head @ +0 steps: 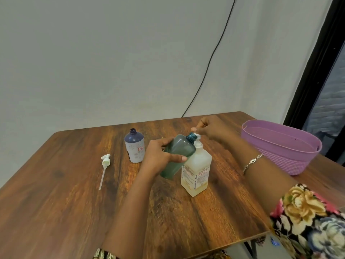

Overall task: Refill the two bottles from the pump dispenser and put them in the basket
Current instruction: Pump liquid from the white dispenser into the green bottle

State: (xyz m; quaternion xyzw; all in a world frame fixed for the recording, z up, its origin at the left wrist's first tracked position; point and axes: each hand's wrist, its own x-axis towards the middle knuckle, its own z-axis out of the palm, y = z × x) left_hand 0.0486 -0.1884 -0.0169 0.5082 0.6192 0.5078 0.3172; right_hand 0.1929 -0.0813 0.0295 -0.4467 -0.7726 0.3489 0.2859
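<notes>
My left hand (pixel 160 156) grips a teal see-through bottle (pixel 178 156), tilted with its open threaded neck up against the spout of the pump dispenser (pixel 196 171). The dispenser is a clear square bottle with pale yellow liquid low inside and a white pump. My right hand (pixel 211 129) rests on top of the pump head, fingers curled over it. A second bottle (pixel 134 146), dark blue on top with a white patterned label, stands uncapped to the left. The purple basket (pixel 280 146) stands at the right of the table, nothing visible inside.
A loose white pump top with its long tube (pixel 104 167) lies on the wooden table (pixel 74 202) at the left. A black cable (pixel 209 62) runs down the wall behind. The table's right front edge is near my right sleeve.
</notes>
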